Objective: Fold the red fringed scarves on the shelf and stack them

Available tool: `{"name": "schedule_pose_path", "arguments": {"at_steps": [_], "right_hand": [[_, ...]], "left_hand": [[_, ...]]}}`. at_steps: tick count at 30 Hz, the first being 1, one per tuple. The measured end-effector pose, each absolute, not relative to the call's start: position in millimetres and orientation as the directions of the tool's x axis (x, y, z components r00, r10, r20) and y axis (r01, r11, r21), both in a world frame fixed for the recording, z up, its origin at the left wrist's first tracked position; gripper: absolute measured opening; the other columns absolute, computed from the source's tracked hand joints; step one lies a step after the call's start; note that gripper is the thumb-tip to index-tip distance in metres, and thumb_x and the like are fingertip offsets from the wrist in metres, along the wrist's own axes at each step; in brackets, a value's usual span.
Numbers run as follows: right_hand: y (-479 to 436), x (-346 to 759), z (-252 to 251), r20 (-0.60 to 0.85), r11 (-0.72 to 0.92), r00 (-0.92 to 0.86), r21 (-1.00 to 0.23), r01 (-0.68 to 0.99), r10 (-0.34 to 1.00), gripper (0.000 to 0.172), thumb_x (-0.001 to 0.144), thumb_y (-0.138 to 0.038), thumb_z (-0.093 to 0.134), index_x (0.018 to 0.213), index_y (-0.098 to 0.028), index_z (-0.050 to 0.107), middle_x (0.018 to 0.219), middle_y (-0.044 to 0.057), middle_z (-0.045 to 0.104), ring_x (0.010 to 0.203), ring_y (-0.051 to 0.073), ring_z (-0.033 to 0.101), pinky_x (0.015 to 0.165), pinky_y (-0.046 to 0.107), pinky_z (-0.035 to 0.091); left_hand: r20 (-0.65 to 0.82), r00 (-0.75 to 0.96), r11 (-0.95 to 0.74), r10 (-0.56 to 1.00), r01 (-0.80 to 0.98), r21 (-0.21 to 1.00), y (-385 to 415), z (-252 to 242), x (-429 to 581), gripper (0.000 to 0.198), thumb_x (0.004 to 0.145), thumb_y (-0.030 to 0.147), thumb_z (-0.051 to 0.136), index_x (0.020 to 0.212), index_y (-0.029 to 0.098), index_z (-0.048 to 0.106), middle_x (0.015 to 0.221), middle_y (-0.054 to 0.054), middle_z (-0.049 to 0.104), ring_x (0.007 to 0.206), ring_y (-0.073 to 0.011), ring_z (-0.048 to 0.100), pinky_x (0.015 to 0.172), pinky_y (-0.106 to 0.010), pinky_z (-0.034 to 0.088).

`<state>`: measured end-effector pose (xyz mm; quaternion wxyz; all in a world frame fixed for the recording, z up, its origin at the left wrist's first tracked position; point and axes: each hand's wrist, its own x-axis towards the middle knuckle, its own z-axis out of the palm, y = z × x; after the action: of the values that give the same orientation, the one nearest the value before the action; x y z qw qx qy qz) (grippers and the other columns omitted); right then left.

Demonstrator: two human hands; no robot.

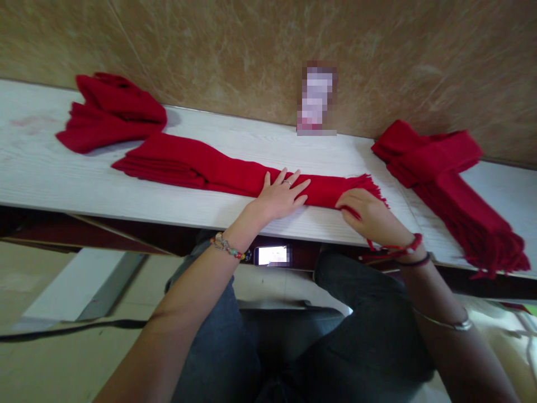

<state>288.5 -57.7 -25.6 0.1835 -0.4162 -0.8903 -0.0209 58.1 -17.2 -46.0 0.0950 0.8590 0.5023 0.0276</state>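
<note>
A red scarf [235, 173], folded lengthwise into a long strip, lies along the white bench top, its fringed end on the right. My left hand [283, 193] rests flat on the middle of this scarf with fingers spread. Near the fringe, my right hand [364, 212] has its fingers curled together on the scarf's near edge, pinching the cloth. Beyond the left end sits a loosely bunched red cloth [117, 112]. To the right, another red scarf [448, 196] lies folded across itself, with its fringe toward the near edge.
The narrow white bench top [201, 208] runs against a brown marbled wall [210, 56]. A blurred-out item [316, 98] stands by the wall. Below the bench edge lies a lit phone [272, 256] near my knees. A white box-like piece [79, 285] is on the floor at left.
</note>
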Motion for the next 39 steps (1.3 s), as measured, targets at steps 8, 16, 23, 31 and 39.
{"name": "schedule_pose_path", "arguments": {"at_steps": [8,16,23,31,39], "right_hand": [[-35,363,-49,0.228,0.419,-0.421,0.06,0.906,0.878,0.019,0.071,-0.012,0.041,0.058,-0.023,0.05,0.066,0.006,0.058,0.064,0.021,0.055,0.06,0.036,0.047],[-43,348,-33,0.589,0.265,-0.2,-0.026,0.964,0.783,0.025,0.083,-0.02,0.04,0.077,-0.019,0.063,0.086,0.014,0.063,0.09,0.03,0.061,0.08,0.05,0.051],[-29,271,-58,0.388,0.395,-0.35,-0.04,0.918,0.852,0.043,0.091,-0.033,0.038,0.127,-0.011,0.047,0.135,0.019,0.047,0.128,0.032,0.039,0.101,0.057,0.034],[-23,307,-67,0.305,0.298,-0.29,0.021,0.954,0.907,0.044,0.092,-0.033,0.028,0.127,-0.013,0.046,0.132,0.018,0.051,0.123,0.03,0.045,0.098,0.059,0.033],[-26,329,-59,0.286,0.098,-0.09,-0.013,0.995,0.954,0.042,0.091,-0.031,0.027,0.117,-0.014,0.054,0.125,0.017,0.056,0.116,0.034,0.048,0.092,0.069,0.031]], "left_hand": [[-0.068,0.499,-0.482,0.864,0.858,0.177,-18,-45,58,0.053,0.094,0.044,0.026,0.145,0.03,0.022,0.154,-0.003,0.012,0.139,-0.0348,0.009,0.106,-0.064,0.009],[-0.045,0.486,-0.471,0.873,0.863,0.181,-18,-46,58,0.052,0.094,0.044,0.027,0.145,0.031,0.025,0.154,-0.002,0.015,0.139,-0.0346,0.011,0.107,-0.063,0.009],[-0.057,0.486,-0.471,0.872,0.865,0.171,-19,-44,59,0.053,0.095,0.044,0.026,0.145,0.029,0.024,0.154,-0.003,0.013,0.139,-0.0351,0.009,0.107,-0.064,0.007],[-0.063,0.489,-0.472,0.87,0.863,0.182,-19,-44,58,0.053,0.094,0.044,0.026,0.145,0.03,0.023,0.154,-0.002,0.012,0.14,-0.0347,0.008,0.107,-0.063,0.007],[-0.066,0.495,-0.479,0.867,0.861,0.169,-20,-43,58,0.053,0.095,0.044,0.025,0.145,0.029,0.023,0.154,-0.003,0.012,0.14,-0.0347,0.007,0.107,-0.063,0.008]]}}
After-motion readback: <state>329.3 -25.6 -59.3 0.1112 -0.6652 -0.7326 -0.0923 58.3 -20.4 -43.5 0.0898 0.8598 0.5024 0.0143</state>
